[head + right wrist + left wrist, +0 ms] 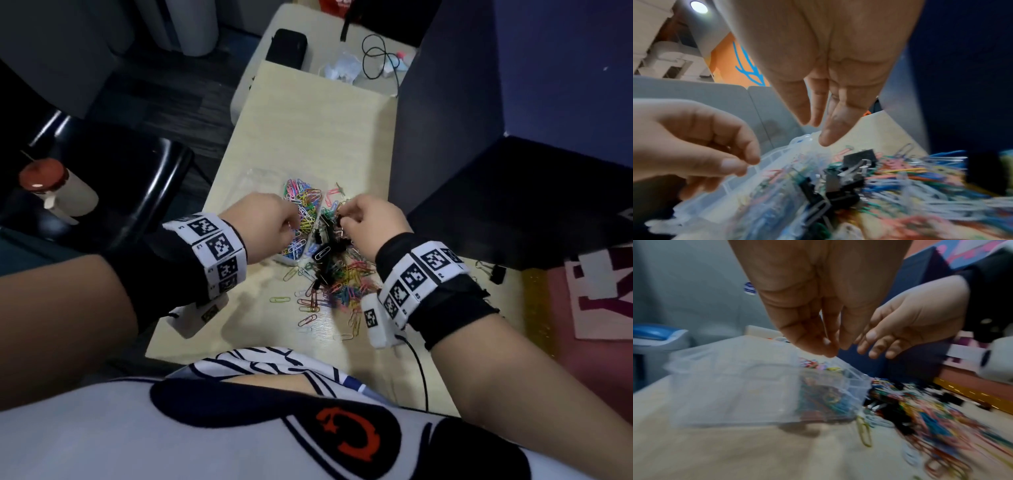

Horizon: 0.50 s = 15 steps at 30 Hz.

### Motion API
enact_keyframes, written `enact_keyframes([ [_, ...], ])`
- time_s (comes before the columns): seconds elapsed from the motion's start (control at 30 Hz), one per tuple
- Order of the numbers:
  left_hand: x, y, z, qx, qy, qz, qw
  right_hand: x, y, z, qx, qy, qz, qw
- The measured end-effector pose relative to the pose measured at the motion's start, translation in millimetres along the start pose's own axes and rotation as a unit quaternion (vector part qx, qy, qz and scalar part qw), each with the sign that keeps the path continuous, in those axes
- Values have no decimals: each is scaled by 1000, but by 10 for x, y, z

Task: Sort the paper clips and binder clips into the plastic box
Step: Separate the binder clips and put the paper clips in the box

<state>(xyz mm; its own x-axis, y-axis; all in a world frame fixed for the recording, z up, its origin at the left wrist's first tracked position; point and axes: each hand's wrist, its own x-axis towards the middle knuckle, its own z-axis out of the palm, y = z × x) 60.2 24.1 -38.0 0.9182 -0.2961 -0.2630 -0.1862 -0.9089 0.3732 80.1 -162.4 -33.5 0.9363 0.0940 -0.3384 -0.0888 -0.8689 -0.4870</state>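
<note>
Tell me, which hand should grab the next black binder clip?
Probably the right hand: it hovers over the black binder clips in the pile, fingers empty. The left hand is over the plastic box.

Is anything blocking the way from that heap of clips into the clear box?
Nothing visible blocks it. The plastic box lies open right beside the heap of clips. The left hand hovers over the box, the right hand over the heap, and no lid covers the filled compartment.
</note>
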Motion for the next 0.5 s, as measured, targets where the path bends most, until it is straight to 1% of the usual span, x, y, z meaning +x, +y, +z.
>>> enact_keyframes([
  [0.07,-20,141,67,43,-39,49,997,-99,159,-48,-123,-53,45,990],
  [0.13,-50,298,176,110,-94,87,986,-190,308,-68,-245,-143,86,955],
  [0.2,-82,445,293,173,-148,112,967,-299,447,-60,-305,-220,125,918],
  [0.23,-92,503,346,196,-165,121,959,-357,523,-38,-303,-229,146,914],
  [0.3,-88,581,435,216,-182,121,952,-463,676,54,-242,-197,190,931],
  [0.33,-79,604,468,219,-186,118,951,-507,717,113,-209,-176,195,942],
  [0.37,-66,621,494,219,-189,116,950,-542,738,164,-180,-159,185,953],
  [0.43,-40,634,540,212,-197,109,951,-585,774,226,-137,-144,139,970],
  [0.5,-18,637,575,196,-195,110,955,-619,791,205,-115,-141,96,979],
])
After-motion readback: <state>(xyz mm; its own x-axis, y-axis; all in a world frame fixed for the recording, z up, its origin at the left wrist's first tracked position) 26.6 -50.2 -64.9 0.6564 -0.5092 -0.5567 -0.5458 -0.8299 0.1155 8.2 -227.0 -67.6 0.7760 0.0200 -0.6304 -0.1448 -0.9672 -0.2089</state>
